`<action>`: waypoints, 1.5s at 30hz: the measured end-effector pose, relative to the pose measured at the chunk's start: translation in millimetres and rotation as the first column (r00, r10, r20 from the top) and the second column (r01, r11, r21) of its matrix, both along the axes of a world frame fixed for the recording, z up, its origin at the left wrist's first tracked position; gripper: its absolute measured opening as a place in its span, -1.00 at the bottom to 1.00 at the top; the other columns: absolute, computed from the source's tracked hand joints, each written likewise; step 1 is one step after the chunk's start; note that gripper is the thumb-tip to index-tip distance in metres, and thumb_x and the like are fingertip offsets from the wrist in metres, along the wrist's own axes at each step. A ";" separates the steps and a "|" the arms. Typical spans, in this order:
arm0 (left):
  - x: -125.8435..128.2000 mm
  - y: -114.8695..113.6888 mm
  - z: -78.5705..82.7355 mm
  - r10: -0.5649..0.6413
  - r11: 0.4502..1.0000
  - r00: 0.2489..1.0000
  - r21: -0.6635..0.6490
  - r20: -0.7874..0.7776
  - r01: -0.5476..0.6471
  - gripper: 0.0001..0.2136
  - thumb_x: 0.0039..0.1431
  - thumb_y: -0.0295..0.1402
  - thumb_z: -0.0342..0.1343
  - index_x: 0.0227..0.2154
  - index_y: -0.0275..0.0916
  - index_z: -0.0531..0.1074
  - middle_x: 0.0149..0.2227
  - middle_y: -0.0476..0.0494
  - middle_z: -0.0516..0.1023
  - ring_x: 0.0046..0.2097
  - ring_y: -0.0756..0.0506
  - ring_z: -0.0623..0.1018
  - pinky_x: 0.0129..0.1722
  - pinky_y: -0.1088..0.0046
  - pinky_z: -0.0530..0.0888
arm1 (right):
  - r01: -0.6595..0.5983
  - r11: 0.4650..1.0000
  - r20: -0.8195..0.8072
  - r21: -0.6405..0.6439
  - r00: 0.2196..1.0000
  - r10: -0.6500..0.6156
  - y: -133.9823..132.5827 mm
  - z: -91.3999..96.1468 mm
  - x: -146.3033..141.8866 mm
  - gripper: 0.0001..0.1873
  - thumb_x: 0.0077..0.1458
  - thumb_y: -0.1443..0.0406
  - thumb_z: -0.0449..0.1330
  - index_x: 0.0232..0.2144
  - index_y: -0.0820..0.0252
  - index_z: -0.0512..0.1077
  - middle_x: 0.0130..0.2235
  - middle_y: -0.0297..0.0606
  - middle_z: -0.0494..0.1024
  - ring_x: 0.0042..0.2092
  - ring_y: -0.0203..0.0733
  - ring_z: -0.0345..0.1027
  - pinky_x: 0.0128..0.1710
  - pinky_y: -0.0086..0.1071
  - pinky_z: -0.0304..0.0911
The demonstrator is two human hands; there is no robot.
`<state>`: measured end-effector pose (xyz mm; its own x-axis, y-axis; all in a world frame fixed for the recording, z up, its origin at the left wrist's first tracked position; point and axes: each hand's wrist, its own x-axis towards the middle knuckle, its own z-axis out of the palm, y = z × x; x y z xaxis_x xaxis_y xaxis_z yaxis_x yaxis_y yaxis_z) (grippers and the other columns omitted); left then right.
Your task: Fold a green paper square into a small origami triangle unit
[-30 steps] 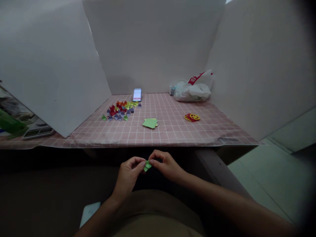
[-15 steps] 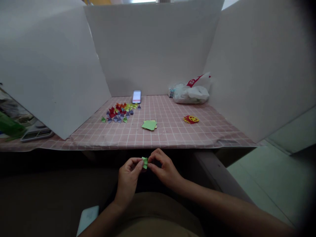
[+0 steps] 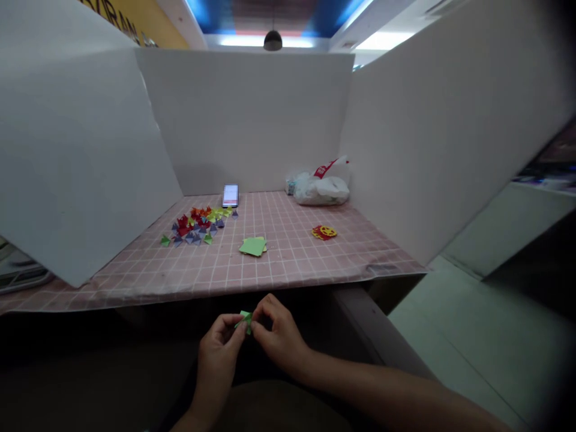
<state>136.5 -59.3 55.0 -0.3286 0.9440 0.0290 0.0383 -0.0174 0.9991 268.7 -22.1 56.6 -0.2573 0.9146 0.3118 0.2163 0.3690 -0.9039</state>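
Observation:
A small folded piece of green paper [image 3: 245, 318] is held in front of the table edge, above my lap. My left hand [image 3: 220, 345] pinches it from the left between thumb and fingers. From the right, my right hand [image 3: 276, 333] grips its other side with thumb and forefinger; the fingertips hide part of the paper. On the table beyond lies a stack of square paper sheets [image 3: 253, 246], green on top with yellow underneath. Several small folded paper pieces [image 3: 193, 225] in red, orange, yellow, purple and green form a pile at the left.
A phone [image 3: 231, 195] stands upright at the back of the checked tablecloth [image 3: 288, 264]. White plastic bag [image 3: 321, 186] at back right, red and yellow cut-out discs [image 3: 324, 232] nearer. White panels [image 3: 252, 120] enclose the table on three sides.
The view has tilted up and shifted right, so the table and hands appear lower and further left. Both hands keep hold of the green paper, whose folded shape is turned slightly differently.

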 end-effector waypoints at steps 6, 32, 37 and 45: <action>-3.1 2.7 -1.2 -0.010 0.999 0.999 -0.046 0.039 0.012 -0.70 -0.22 -0.14 0.34 -0.48 -0.27 0.53 -0.46 -0.11 0.60 -0.35 -0.14 0.54 -0.34 0.42 0.47 | 0.011 1.000 0.023 -0.007 1.000 -0.011 -2.3 -2.8 -1.9 -0.76 -0.08 0.59 0.20 -0.54 0.22 0.30 -0.39 -0.36 0.36 -0.33 -0.28 0.26 -0.33 -0.42 0.14; -17.7 -0.2 10.7 -0.207 0.959 0.968 -0.166 0.141 0.229 -0.78 -0.08 -0.27 0.30 -0.40 -0.31 0.52 -0.48 -0.01 0.51 -0.43 0.01 0.42 -0.38 0.52 0.36 | -0.297 0.945 -0.121 -0.134 0.952 0.282 12.7 0.4 11.6 -0.88 -0.02 0.47 0.17 -0.38 0.22 0.40 -0.40 -0.37 0.42 -0.34 -0.29 0.27 -0.32 -0.42 0.18; -18.4 -0.9 11.9 -0.223 0.956 0.965 -0.164 0.137 0.244 -0.79 -0.09 -0.27 0.31 -0.42 -0.31 0.52 -0.48 -0.01 0.51 -0.45 0.01 0.44 -0.40 0.51 0.37 | -0.327 0.945 -0.067 -0.013 0.943 0.325 12.7 3.1 14.3 -0.91 0.04 0.45 0.15 -0.36 0.21 0.42 -0.38 -0.33 0.46 -0.32 -0.27 0.33 -0.29 -0.41 0.22; -22.3 -3.9 15.6 -0.263 0.945 0.953 -0.156 0.152 0.286 -0.81 -0.05 -0.29 0.28 -0.39 -0.29 0.54 -0.47 -0.03 0.53 -0.43 0.00 0.46 -0.36 0.48 0.41 | -0.314 0.903 0.147 0.294 0.948 0.282 12.2 4.1 19.4 -0.88 0.09 0.47 0.12 -0.38 0.20 0.42 -0.40 -0.30 0.50 -0.37 -0.27 0.32 -0.32 -0.40 0.18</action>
